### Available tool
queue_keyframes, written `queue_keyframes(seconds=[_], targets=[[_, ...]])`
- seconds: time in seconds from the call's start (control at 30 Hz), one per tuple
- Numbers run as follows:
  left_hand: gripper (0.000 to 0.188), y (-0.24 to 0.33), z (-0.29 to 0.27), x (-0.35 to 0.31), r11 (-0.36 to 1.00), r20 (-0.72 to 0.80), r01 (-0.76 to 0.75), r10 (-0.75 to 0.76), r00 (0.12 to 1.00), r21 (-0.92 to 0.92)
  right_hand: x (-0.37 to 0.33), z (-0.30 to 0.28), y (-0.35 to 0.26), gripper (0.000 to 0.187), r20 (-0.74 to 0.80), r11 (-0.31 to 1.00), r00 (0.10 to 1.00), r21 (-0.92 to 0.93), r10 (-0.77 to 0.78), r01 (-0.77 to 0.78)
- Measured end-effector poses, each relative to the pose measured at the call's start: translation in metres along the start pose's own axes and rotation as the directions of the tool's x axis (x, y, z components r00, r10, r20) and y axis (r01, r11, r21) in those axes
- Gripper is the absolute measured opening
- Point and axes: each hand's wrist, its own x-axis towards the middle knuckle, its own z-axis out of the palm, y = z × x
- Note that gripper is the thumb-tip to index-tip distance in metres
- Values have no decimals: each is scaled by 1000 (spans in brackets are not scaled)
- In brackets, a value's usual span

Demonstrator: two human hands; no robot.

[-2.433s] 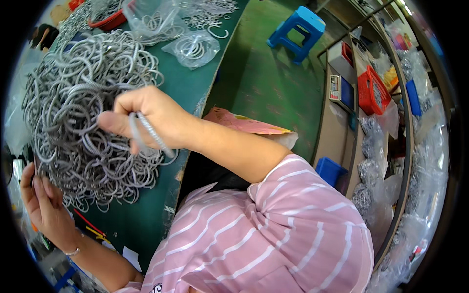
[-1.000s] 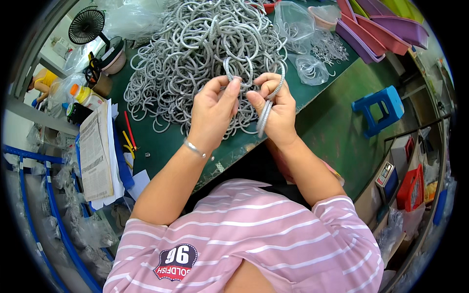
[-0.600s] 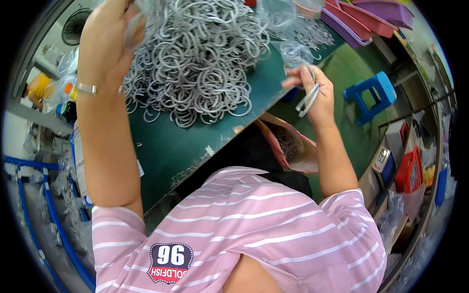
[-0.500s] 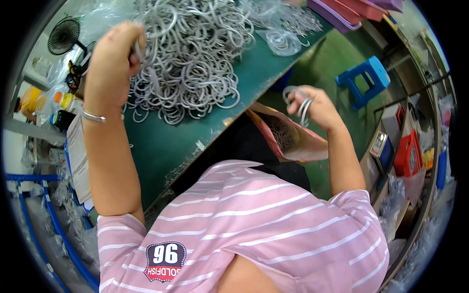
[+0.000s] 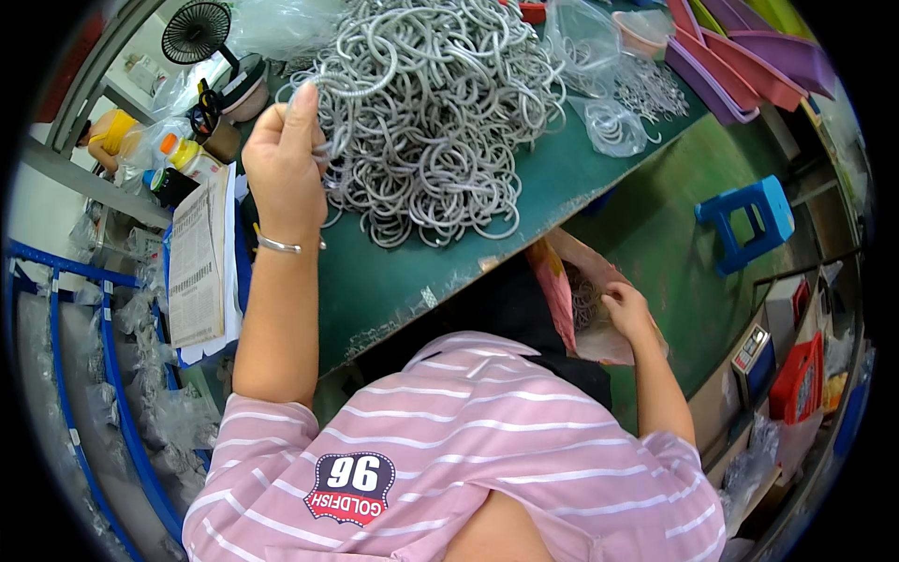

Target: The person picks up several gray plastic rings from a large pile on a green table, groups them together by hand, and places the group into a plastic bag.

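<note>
A large heap of grey metal-looking rings [image 5: 431, 122], many of them open like a C, lies on the green table [image 5: 375, 295]. At the heap's left edge my left hand [image 5: 286, 173] is closed, thumb up, and pinches a grey ring partly hidden by the fingers. Low on the right, my right hand [image 5: 630, 314] hangs over the mouth of a pinkish bag [image 5: 554, 290]. Its fingers are bent but loose, with no ring visible in them. Inside the bag lie several similar rings [image 5: 582, 302].
A clear bag of rings [image 5: 613, 126] and small metal pieces [image 5: 651, 89] lie at the far right of the table, beside pink and purple trays [image 5: 721, 75]. Papers [image 5: 198, 267], bottles and a black fan [image 5: 197, 33] stand left. A blue stool [image 5: 746, 225] is on the floor.
My right hand has lowered to the bag's mouth, and the rings it held are no longer visible in it. My left hand stays by the heap. The whole view has shifted.
</note>
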Motion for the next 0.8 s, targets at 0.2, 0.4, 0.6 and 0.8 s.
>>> queue_keyframes(seconds=[0.2, 0.4, 0.6, 0.8], targets=[[23, -49, -21, -1, 970, 28, 56, -64, 998, 235, -63, -37, 52, 101, -446, 793, 760, -160, 474, -588], [18, -88, -1, -16, 622, 109, -428, 483, 869, 656, -63, 1, 125, 46, 598, 262, 305, 161, 741, -952], [20, -99, 4, -7, 673, 97, -412, 454, 886, 615, 73, 40, 26, 16, 183, 187, 761, 909, 622, -372], [19, -110, -4, 0, 790, 75, -341, 354, 932, 509, 121, 28, -50, 21, 197, 727, 868, 481, 456, -491]])
